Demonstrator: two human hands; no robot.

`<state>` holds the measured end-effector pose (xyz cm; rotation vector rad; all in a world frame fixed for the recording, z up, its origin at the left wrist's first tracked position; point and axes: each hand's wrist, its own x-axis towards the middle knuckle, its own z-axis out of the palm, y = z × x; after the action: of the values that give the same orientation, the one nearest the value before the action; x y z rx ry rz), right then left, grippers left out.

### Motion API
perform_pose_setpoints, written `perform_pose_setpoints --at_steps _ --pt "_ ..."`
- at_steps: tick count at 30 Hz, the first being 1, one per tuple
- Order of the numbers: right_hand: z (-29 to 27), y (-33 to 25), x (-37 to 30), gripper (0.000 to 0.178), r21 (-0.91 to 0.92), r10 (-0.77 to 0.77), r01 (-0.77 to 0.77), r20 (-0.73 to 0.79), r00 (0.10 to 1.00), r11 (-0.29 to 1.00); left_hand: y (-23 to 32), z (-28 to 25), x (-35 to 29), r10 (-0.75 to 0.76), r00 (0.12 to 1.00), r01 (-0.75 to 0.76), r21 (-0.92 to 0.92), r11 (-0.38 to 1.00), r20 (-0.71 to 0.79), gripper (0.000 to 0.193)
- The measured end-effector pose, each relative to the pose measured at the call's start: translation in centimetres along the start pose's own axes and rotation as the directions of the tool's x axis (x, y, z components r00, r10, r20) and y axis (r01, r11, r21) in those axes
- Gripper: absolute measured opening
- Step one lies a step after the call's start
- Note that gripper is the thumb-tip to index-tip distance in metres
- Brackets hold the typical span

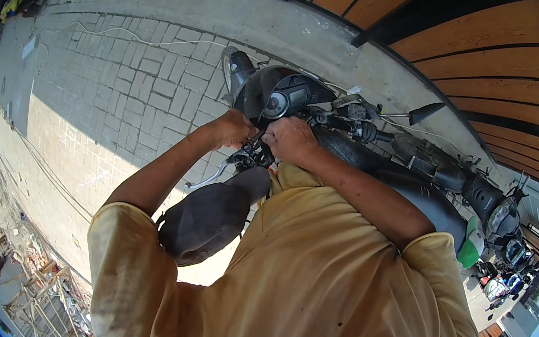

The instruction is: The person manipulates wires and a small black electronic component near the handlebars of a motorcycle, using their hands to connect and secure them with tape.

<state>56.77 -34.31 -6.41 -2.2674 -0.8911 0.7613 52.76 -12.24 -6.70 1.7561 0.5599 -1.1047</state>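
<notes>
A black motorcycle's front end [258,87] is just ahead of me, with its round dial and display [284,101] facing up. My left hand [234,129] is at the left of the dial, its fingers curled in a pinch low against the dark bodywork. Close beside it, my right hand [289,139] is just below the dial with fingers bent and pressed together. What either hand pinches is hidden or too small to name. A silver lever [210,176] sticks out left of my hands. A dark cap [208,220] hangs at the left handlebar, near my left forearm.
A second motorcycle [434,162] stands at the right, with a green and white cap [473,243] behind it. Wooden slatted panels [478,32] line the right side. A pale cable [148,42] crosses the paving [154,81]. Bamboo framing [46,317] and rubble lie far left.
</notes>
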Motion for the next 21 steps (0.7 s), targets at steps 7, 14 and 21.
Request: perform_pose_setpoints --at_steps 7,14,21 --pt "0.5 0.6 -0.3 0.021 0.070 -0.092 0.099 -0.089 0.992 0.993 -0.4 0.4 -0.1 0.131 0.991 -0.131 0.007 0.991 0.010 0.033" --pt "0.7 0.3 -0.5 0.023 0.080 -0.054 0.063 -0.104 0.993 0.995 -1.2 2.1 -0.8 0.101 0.984 -0.145 -0.329 0.933 -0.147 0.018" --pt "-1.8 -0.3 -0.6 0.018 0.150 0.063 -0.060 -0.017 0.998 0.987 -2.8 3.1 -1.1 0.353 0.877 -0.424 -0.180 0.887 -0.327 0.018"
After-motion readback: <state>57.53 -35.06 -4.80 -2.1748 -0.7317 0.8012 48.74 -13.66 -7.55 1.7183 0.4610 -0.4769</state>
